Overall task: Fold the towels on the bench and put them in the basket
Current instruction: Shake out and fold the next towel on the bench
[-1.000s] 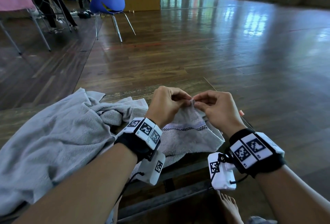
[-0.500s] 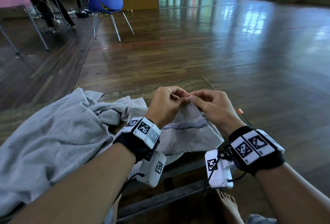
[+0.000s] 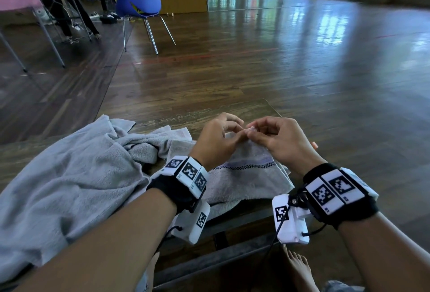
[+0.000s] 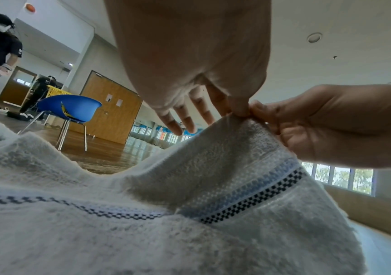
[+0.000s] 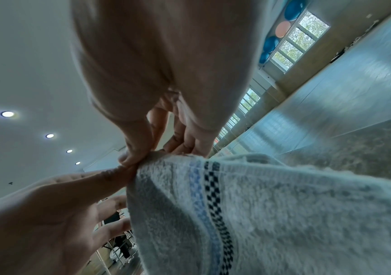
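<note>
Both hands, left hand [image 3: 215, 139] and right hand [image 3: 280, 141], pinch one corner of the striped towel [image 3: 244, 176]; folding barely begun, next separate corners and spread it.

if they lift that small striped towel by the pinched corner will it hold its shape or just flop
Likely flops: the small striped towel already sags in folds below where the left hand and right hand pinch it. Probably light, since fingertip pinches raise its corner. Its fuzzy terry pile should resist slipping.

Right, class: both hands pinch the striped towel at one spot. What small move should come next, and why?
Probably draw the left hand and right hand apart along the striped towel's edge: both pinch one raised point while the rest sags crumpled on the bench.
</note>
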`<control>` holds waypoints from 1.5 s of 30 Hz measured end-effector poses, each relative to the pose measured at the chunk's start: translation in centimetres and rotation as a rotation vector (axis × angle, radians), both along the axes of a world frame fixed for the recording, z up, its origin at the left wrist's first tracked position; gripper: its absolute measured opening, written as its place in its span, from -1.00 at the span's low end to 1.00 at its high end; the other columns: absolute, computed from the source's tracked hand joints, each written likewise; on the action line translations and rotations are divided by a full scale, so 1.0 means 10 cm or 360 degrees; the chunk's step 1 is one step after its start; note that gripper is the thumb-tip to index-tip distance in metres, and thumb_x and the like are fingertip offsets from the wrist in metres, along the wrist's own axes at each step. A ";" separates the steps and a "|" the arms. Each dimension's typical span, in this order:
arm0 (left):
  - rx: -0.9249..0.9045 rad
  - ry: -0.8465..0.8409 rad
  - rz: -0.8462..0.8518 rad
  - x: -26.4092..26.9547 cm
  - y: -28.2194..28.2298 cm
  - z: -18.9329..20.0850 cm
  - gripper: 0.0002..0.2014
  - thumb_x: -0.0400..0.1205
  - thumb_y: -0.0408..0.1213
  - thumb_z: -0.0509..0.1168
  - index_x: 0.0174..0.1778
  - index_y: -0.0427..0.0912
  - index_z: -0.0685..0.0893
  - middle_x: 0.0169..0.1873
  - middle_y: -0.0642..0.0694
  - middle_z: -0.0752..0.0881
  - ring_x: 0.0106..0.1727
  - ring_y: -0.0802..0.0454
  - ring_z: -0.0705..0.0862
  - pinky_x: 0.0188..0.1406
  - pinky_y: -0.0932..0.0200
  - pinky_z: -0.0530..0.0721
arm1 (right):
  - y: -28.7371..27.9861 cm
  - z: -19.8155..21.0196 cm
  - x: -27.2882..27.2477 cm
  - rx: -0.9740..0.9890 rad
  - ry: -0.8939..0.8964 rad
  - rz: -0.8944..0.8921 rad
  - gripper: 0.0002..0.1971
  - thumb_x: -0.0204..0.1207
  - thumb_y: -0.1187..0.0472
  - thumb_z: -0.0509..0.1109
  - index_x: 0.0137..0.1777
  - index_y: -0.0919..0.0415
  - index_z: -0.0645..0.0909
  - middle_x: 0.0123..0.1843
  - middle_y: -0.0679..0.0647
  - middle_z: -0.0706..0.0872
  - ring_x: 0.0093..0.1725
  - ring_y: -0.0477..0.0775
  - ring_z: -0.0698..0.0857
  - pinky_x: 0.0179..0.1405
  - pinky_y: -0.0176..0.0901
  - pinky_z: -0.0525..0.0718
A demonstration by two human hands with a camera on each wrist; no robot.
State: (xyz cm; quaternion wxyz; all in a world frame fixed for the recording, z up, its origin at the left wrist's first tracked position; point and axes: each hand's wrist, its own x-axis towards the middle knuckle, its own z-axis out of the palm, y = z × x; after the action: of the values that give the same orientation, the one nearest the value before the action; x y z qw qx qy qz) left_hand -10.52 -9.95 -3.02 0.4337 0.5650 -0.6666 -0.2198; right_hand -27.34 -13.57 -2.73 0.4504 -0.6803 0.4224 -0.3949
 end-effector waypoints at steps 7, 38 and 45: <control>0.0015 -0.0327 -0.0212 0.15 0.02 0.04 -0.87 0.58 -0.31 0.50 -0.03 -0.27 0.87 -0.14 -0.12 0.82 -0.11 -0.07 0.76 0.04 -0.06 0.67 | -0.07 0.05 -0.13 -0.0218 0.0104 -0.0028 -0.82 0.51 0.31 0.58 -0.15 -0.03 0.79 -0.19 -0.03 0.85 -0.18 -0.18 0.80 -0.19 -0.41 0.70; 0.0213 -0.0660 0.0126 1.05 0.18 0.11 -0.77 0.62 -0.18 0.45 -0.36 -0.09 0.75 -0.53 0.02 0.64 -0.53 0.22 0.48 -0.49 0.45 0.39 | -0.53 -0.06 -0.66 -0.0192 0.0217 -0.0804 -0.83 0.60 0.22 0.51 -0.20 -0.03 0.73 -0.23 -0.13 0.74 -0.24 -0.20 0.68 -0.25 -0.38 0.57; 0.0182 -0.0496 0.0224 1.23 0.28 0.16 -0.89 0.66 -0.25 0.40 -0.14 -0.11 0.82 -0.27 -0.16 0.83 -0.20 -0.23 0.77 -0.16 -0.10 0.73 | -0.55 -0.08 -0.69 -0.0235 0.0267 -0.0751 -0.78 0.61 0.24 0.49 -0.24 -0.06 0.68 -0.16 -0.05 0.78 -0.23 -0.13 0.69 -0.14 -0.26 0.63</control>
State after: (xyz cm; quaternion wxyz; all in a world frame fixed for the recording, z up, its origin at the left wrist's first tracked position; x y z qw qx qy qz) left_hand 1.75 -7.19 -1.44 0.3067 0.6611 -0.6710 -0.1362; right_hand -34.20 -19.08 -3.54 0.2584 -0.6243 0.5753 -0.4610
